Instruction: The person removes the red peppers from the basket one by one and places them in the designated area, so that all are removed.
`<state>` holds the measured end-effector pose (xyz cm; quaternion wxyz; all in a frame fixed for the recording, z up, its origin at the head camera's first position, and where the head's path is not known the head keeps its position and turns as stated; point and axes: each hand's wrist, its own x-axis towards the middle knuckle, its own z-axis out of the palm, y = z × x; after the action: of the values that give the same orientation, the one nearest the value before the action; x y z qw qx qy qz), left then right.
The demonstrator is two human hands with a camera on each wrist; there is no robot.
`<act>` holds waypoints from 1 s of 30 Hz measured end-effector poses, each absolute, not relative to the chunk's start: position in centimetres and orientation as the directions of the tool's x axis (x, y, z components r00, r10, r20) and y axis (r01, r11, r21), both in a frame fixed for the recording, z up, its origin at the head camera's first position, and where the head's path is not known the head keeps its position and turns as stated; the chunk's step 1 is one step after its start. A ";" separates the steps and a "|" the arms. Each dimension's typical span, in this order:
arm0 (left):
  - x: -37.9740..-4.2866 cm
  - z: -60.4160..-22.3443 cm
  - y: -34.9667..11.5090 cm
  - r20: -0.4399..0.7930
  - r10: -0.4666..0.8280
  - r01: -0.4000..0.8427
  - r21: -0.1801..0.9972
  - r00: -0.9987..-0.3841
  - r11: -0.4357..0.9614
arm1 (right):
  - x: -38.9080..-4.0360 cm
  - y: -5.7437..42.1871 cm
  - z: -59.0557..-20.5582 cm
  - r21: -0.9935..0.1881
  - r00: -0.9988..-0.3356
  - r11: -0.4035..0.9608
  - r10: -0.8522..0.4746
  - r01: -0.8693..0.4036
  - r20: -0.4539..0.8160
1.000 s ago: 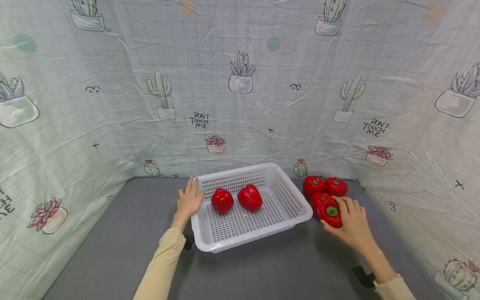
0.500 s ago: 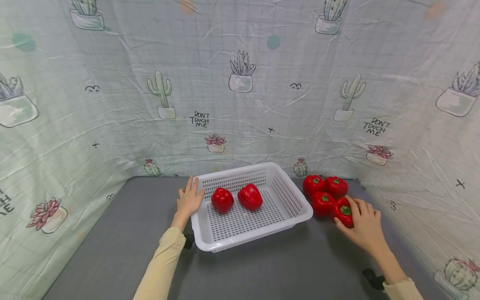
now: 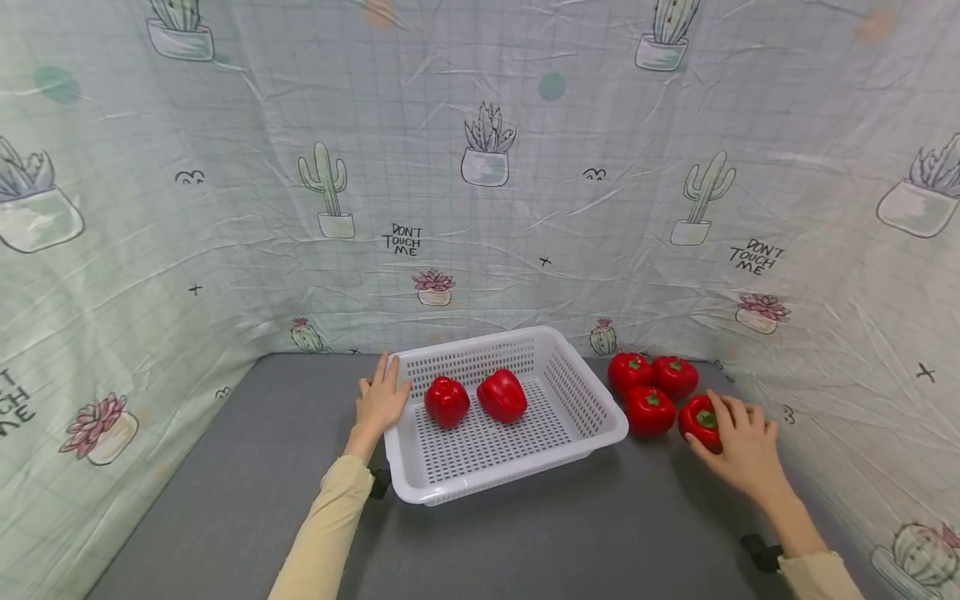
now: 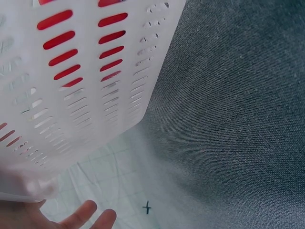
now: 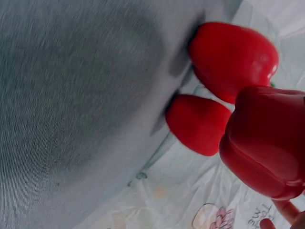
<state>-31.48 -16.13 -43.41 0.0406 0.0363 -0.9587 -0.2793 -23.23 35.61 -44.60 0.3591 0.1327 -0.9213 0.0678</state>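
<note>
My left hand (image 3: 380, 402) rests on the left rim of a white perforated plastic basket (image 3: 510, 463), its fingers stretched out and spread. The left wrist view shows the basket wall (image 4: 81, 119) from outside and low down, with the fingertips (image 4: 86, 209) just past the rim. Two red bell peppers (image 3: 446, 402) lie inside the basket. At the right, my right hand (image 3: 746, 454) grips another red bell pepper (image 3: 697, 423) by its sides, green stem showing. The right wrist view has this pepper (image 5: 269, 143) large, in front of two others.
Three red bell peppers (image 3: 649, 411) stand grouped on the dark grey table (image 3: 525, 533) between the basket and my right hand. A pale sheet printed with cacti (image 3: 480, 250) hangs along the back and both sides of the table.
My right hand has moved right with its bell pepper, which now stands apart from the group of three. The left hand and the basket have stayed put.
</note>
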 end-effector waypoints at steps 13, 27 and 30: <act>-31.4 -43.5 -16.0 0.058 -0.090 -0.044 0.544 -0.994 0.838 | -24.5 37.3 -44.7 -0.001 -0.784 0.946 -0.268 -0.324 0.560; -31.4 -43.5 -16.2 0.073 -0.085 -0.031 0.548 -0.994 0.836 | -25.9 37.6 -45.0 -0.009 -0.819 0.937 -0.302 -0.350 0.487; -31.4 -43.5 -16.2 0.070 -0.087 -0.034 0.546 -0.994 0.837 | -26.0 37.6 -45.1 -0.014 -0.839 0.940 -0.298 -0.341 0.456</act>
<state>-31.40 -16.16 -43.47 0.0461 0.0317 -0.9572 -0.2838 -26.05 37.63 -45.07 0.2298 0.1669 -0.9577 0.0471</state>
